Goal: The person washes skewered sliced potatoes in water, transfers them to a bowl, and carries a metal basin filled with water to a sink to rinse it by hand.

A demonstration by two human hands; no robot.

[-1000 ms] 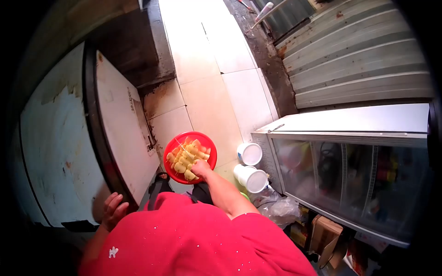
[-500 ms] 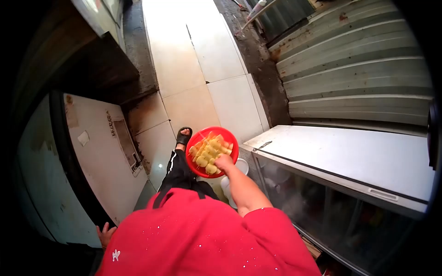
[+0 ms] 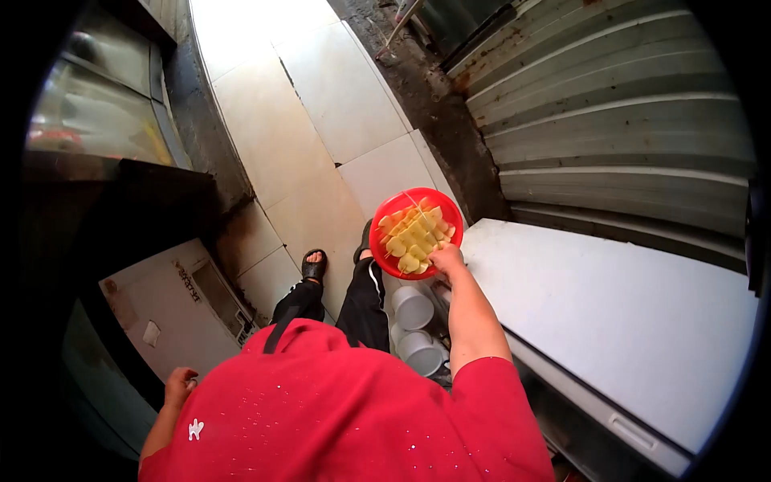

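Observation:
My right hand (image 3: 446,257) is closed on the near right rim of a round red basin (image 3: 456,210), held out in front of me. Inside the basin lie several skewers of pale yellow slices (image 3: 414,239), perhaps potato, with thin sticks poking out. The fingers under the rim are hidden. Low at my left side hangs my left hand (image 3: 181,386), loosely curled with some fingers apart and nothing visible in it. It is nearest to a stained white cabinet panel (image 3: 173,313).
A white-topped chest (image 3: 594,321) stands right of my arm. White buckets (image 3: 414,309) sit on the floor beside my leg. Ahead runs a pale tiled walkway (image 3: 297,153). Corrugated metal sheeting (image 3: 602,128) borders the right, and a dark counter (image 3: 120,193) the left.
The basin and my right hand have shifted right and forward, up to the chest's corner. Both feet now show, and more buckets are visible. My left hand's fingers are less spread.

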